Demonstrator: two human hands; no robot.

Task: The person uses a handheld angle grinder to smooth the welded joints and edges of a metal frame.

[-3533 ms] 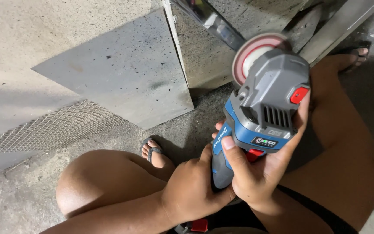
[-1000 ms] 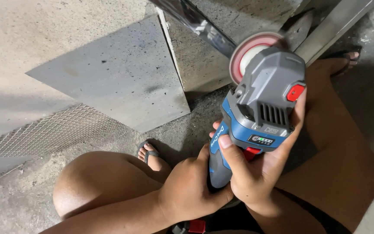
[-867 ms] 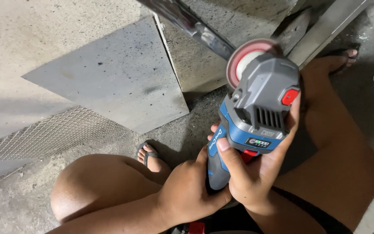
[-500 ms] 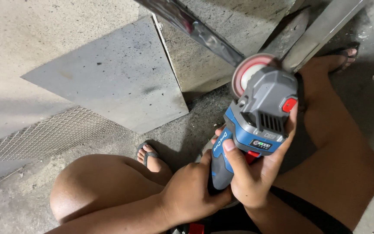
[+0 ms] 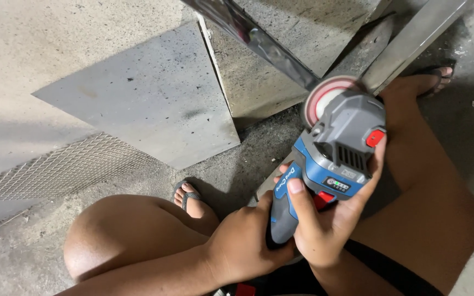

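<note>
Gripping a blue and grey grinder (image 5: pixel 325 164) with both hands, a person squats on concrete. The left hand (image 5: pixel 248 241) wraps its handle low down; the right hand (image 5: pixel 325 219) clasps the battery end. Its pink disc (image 5: pixel 325 96) sits beside a metal bar (image 5: pixel 412 38).

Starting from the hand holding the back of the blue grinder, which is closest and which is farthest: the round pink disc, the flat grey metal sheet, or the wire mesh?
Measured from the right hand in the head view:
1. Pink disc, at the grinder's front end, just above the hand.
2. Grey metal sheet, on the floor up and to the left.
3. Wire mesh, at the far left edge.
</note>
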